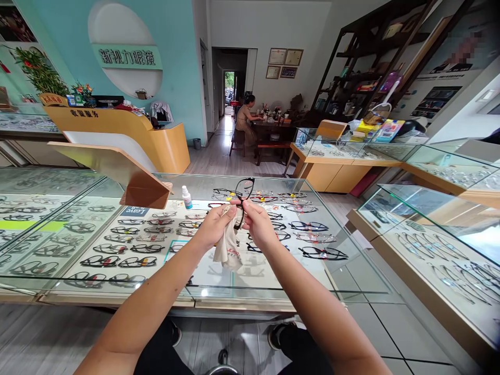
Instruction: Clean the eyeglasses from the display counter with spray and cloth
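Above the glass top of a display case, my two hands meet around a pair of black-framed glasses (245, 186). The frame is turned on end, one lens up, the other lens partly behind my fingers. My left hand (217, 224) is closed on a beige cleaning cloth (228, 246), which is pressed to the glasses and hangs down with red print on it. With fingers pinched, my right hand (258, 221) grips the frame. A small white spray bottle (187, 198) with a blue label stands on the glass to the left of my hands.
Rows of glasses (145, 248) lie inside the glass display case (211, 301). A wooden-backed tilted stand (113, 164) rests on its top at left. More cases (414, 250) stand to the right. Farther back, a person (245, 121) sits at a dark table.
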Available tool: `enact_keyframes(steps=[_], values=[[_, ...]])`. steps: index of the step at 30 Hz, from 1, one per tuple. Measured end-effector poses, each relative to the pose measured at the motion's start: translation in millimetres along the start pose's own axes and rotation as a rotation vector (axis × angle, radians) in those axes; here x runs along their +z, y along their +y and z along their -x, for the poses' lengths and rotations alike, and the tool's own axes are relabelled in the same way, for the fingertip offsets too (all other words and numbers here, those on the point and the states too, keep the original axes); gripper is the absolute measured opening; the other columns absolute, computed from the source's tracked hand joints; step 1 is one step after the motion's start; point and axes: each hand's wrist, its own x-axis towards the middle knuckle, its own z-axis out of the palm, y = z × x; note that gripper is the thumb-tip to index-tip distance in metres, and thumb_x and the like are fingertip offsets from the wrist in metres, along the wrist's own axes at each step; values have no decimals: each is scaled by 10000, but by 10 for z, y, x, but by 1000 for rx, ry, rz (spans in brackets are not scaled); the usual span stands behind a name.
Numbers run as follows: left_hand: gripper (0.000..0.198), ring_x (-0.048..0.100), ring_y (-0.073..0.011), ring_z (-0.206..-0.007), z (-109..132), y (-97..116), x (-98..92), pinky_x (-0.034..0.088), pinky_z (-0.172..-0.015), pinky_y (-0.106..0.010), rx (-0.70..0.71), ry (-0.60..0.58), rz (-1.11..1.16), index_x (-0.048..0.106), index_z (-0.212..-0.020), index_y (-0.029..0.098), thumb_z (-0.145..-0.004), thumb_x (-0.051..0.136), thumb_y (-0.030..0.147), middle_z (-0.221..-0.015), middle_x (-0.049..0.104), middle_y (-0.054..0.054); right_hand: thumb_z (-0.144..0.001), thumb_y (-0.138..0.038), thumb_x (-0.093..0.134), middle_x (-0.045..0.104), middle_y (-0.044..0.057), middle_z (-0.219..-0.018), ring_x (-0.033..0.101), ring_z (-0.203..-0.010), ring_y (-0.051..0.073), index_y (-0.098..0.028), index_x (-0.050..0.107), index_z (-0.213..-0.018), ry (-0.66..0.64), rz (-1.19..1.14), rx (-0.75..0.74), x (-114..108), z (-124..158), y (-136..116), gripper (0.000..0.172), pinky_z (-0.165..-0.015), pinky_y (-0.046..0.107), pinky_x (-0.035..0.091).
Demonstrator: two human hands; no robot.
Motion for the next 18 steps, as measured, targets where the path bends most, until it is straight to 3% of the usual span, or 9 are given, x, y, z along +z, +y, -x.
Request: enact_keyframes(steps=[5, 9, 14, 18], values=[[606, 808, -270, -957, 0, -2, -70, 598, -806, -313, -30, -122, 6, 771, -1182, 137, -787, 968, 552, -1045, 841, -115, -820, -627, 871, 234, -78, -664, 184, -574, 89, -172, 856, -928, 49, -99, 47, 12, -2, -114, 467, -471, 242, 165], [636, 801, -259, -943, -22, -32, -62, 597, -845, -314, 30, -63, -46, 760, -1155, 131, -673, 1052, 427, -1029, 844, -103, -795, -657, 889, 237, -81, -659, 185, -576, 83, -177, 867, -943, 36, -113, 52, 42, -1, -91, 503, -460, 221, 166], [603, 746, -201, -669, -46, -58, -34, 542, -621, -263, 47, 4, -65, 757, -1022, 126, -733, 974, 609, -786, 799, -77, -875, -675, 833, 379, -44, -732, 287, -597, 104, -204, 868, -1026, -42, -40, 9, 21, 4, 23, 496, -496, 251, 353], [666, 659, -160, -529, -48, -56, -36, 517, -537, -261, 44, 44, -104, 748, -956, 139, -809, 836, 783, -697, 747, -54, -928, -705, 766, 513, 6, -779, 427, -677, 158, -219, 813, -830, -85, 115, -45, -28, -7, 58, 497, -590, 313, 469]])
